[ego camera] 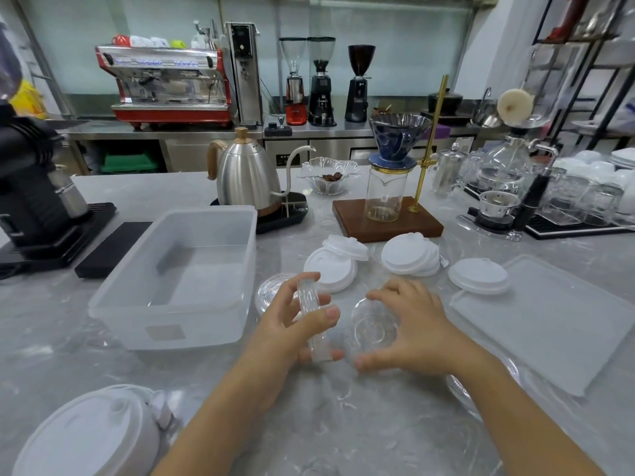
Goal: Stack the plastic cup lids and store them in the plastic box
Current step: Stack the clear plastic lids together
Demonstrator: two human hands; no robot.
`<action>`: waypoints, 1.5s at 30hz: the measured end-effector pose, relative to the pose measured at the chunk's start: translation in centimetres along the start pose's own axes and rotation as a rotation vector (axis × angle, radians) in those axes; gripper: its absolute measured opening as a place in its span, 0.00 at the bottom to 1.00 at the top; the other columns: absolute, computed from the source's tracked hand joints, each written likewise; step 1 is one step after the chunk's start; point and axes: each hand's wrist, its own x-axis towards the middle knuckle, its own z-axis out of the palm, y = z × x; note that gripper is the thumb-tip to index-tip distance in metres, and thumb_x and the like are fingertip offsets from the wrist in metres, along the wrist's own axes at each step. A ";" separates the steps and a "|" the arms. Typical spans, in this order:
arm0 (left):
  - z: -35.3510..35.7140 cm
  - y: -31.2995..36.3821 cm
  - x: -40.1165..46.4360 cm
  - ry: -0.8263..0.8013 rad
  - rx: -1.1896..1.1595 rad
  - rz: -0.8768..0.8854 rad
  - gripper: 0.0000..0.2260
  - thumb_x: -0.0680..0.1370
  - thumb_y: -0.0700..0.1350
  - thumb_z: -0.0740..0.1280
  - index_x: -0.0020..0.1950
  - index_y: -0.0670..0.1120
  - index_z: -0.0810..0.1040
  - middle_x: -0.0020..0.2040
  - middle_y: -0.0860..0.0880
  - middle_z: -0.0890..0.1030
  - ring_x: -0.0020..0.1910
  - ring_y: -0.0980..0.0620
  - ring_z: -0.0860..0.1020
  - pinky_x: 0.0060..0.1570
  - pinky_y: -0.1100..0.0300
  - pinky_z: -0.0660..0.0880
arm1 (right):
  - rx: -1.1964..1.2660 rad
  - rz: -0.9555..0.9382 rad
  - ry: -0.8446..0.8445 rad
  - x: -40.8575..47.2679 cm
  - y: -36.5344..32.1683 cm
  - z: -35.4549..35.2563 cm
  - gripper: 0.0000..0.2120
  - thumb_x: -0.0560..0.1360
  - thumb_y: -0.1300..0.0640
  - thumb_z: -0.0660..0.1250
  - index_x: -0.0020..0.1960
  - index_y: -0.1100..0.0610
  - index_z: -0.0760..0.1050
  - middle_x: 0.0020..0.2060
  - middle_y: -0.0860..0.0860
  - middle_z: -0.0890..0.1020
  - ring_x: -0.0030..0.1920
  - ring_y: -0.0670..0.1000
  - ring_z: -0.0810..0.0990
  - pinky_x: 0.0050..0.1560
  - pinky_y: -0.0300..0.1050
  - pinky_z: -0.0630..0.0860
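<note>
My left hand (295, 321) grips a small stack of clear plastic lids (314, 324) held on edge, just right of the translucent plastic box (137, 297). My right hand (412, 324) curls round a single clear lid (372, 326) lying on the marble counter. Another clear lid (271, 286) lies behind my left hand. White lids lie in loose piles beyond my hands (331, 267), (410, 254), (479, 276). A larger pile of white lids (92, 434) sits at the near left. The box holds nothing.
The box's flat cover (556, 317) lies at the right. More clear lids (460, 389) show under my right forearm. A kettle on its base (247, 176), a pour-over stand on a wooden board (388, 214), a black grinder (31, 197) and glassware (577, 197) crowd the far counter.
</note>
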 end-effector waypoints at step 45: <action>0.9 -0.8 -0.4 0.204 0.233 0.231 0.43 0.55 0.63 0.85 0.68 0.64 0.74 0.68 0.48 0.77 0.63 0.45 0.81 0.59 0.38 0.81 | 0.807 -0.098 0.619 -0.4 -1.9 -1.0 0.09 0.79 0.62 0.66 0.51 0.51 0.83 0.44 0.45 0.87 0.48 0.46 0.84 0.51 0.34 0.79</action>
